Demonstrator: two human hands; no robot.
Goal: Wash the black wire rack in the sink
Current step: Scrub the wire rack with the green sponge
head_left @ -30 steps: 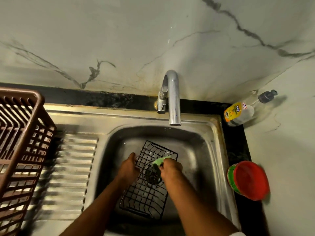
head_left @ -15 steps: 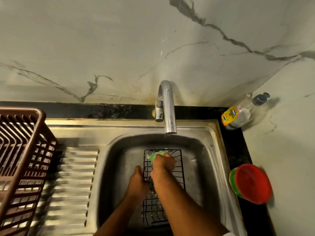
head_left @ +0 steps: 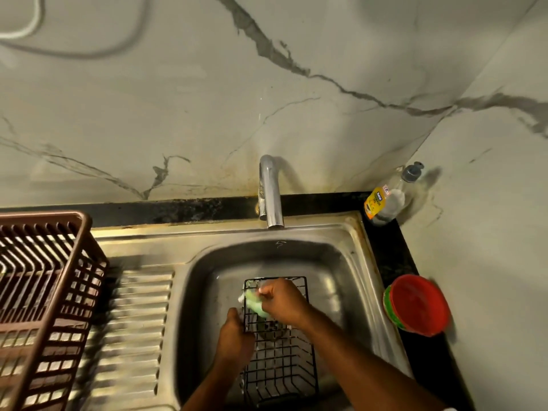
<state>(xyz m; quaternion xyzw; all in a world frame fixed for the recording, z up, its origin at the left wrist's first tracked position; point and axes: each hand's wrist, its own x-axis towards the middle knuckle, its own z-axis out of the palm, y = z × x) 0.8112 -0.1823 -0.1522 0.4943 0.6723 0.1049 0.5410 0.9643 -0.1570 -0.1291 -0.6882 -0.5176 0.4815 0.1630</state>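
CHANGE: my right hand (head_left: 283, 301), pinching the green sponge (head_left: 255, 304), slid to the black wire rack (head_left: 278, 345)'s 11 o'clock corner | left hand (head_left: 235, 336) grips its 9 o'clock edge | scrubbing continues, rinse pending

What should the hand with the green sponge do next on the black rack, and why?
Probably slide the green sponge down the black wire rack toward the near end. The right hand has it at the far left corner, the left hand steadies the left edge, and the near wires look unscrubbed.
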